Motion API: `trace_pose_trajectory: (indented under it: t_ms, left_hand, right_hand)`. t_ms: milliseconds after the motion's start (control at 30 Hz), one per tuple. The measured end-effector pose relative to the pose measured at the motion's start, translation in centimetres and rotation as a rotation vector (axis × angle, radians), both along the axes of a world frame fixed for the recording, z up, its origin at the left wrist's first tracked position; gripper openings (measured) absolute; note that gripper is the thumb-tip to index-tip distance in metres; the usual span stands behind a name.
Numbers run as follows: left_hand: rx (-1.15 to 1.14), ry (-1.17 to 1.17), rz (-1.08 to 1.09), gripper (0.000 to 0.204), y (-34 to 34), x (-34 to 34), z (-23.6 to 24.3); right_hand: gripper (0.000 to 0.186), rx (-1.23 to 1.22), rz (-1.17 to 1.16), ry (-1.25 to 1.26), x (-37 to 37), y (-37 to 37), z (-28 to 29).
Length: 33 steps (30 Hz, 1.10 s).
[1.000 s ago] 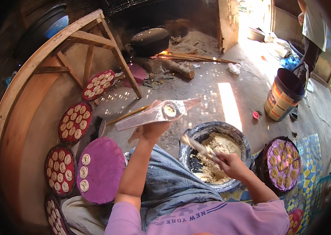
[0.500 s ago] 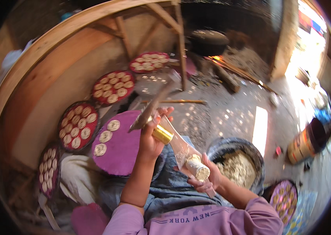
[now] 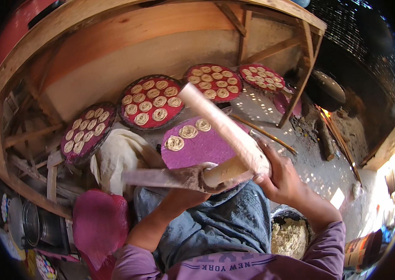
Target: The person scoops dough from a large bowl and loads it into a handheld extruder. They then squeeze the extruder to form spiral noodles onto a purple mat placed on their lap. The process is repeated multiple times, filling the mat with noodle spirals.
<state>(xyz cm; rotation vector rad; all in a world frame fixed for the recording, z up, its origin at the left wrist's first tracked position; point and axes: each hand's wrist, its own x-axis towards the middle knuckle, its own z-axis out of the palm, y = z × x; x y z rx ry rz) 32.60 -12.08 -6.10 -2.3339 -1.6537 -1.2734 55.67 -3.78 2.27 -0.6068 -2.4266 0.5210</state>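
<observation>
Head view, single moment. The left hand (image 3: pixel 185 193) is closing from below around a wooden dough press (image 3: pixel 197 176), fingers wrapped on its flat handle and round barrel, which is pointing down at the purple mat (image 3: pixel 206 147). The right hand (image 3: pixel 279 175) is clamping shut on the thick end of the press's pale plunger arm (image 3: pixel 220 126), which is slanting up and away to the left over the mat. Both hands are sitting close together, just above the lap, each gripping its own part of the same press.

The purple mat is lying directly under and beyond the press, carrying three coiled dough spirals (image 3: pixel 188 132) along its far edge; the rest of its surface is bare.

Beyond it, four round red trays are resting in an arc against a pale slanted board (image 3: pixel 160 53): far-left tray (image 3: pixel 86 133), next tray (image 3: pixel 150 102), third tray (image 3: pixel 213 81), far tray (image 3: pixel 262 77), all filling with rows of spirals. A white cloth (image 3: pixel 120 156) is lying between the left tray and the mat. A dark bowl of pale dough (image 3: pixel 291 235) is sitting by the right forearm. A spare pink mat (image 3: pixel 99 224) is lying at lower left
</observation>
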Motion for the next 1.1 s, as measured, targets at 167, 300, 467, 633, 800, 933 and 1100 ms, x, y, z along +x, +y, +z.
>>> trace_pose_trajectory:
  t_ms: [167, 300, 467, 633, 800, 933, 1100]
  left_hand:
    - [-0.341, -0.195, -0.366, 0.064, -1.0, 0.0, -5.8]
    - [-0.409, -0.454, -0.382, 0.062, -1.8, 1.0, -10.1]
    - [-0.665, -0.629, -0.442, 0.075, -2.9, -2.7, -6.1]
    - [-0.034, -1.716, -0.891, 0.096, 1.9, -9.5, 2.4]
    - [0.018, -1.831, -1.108, 0.062, 11.6, -15.3, 3.3]
    - [0.198, -1.816, -1.232, 0.047, 16.2, -18.7, -2.7]
    - [0.326, -1.844, -1.290, 0.051, 17.1, -20.7, -8.1]
  right_hand:
    - [0.079, 0.095, 0.178, -0.333, -3.3, -1.1, 0.5]
    - [0.084, -0.317, 0.206, -0.599, -3.7, -0.9, -1.5]
    - [0.106, -1.557, 0.426, -0.578, -1.6, 2.6, -4.9]
    - [0.118, -1.754, 0.618, -0.397, -1.8, 5.2, -6.3]
    - [0.111, -1.650, 0.454, -0.419, -7.2, 10.0, -2.9]
    - [0.104, -1.326, 0.171, -0.537, -11.7, 11.9, -2.2]
    - [0.085, -1.188, 0.179, -0.648, -14.4, 12.3, -2.4]
